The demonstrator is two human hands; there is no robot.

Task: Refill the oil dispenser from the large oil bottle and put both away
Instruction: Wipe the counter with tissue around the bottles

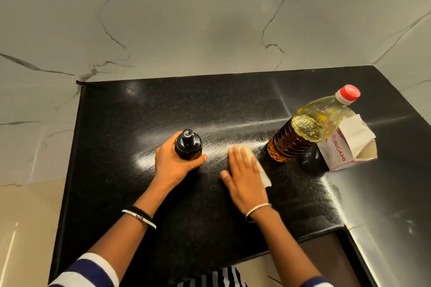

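Head view, from where I stand: her left hand (173, 162) is wrapped round the dark pump-top oil dispenser (188, 144), upright on the black countertop (140, 112). Her right hand (245, 179) lies flat, fingers straight, pressing a tissue (263, 176) to the counter. The large oil bottle (303, 130), red cap (349, 92) on, stands well to the right, touching a tissue box (345, 147). I'd guess both are greasy: hold the dispenser's body, not the pump, and the thin-walled bottle by its ribbed lower half.
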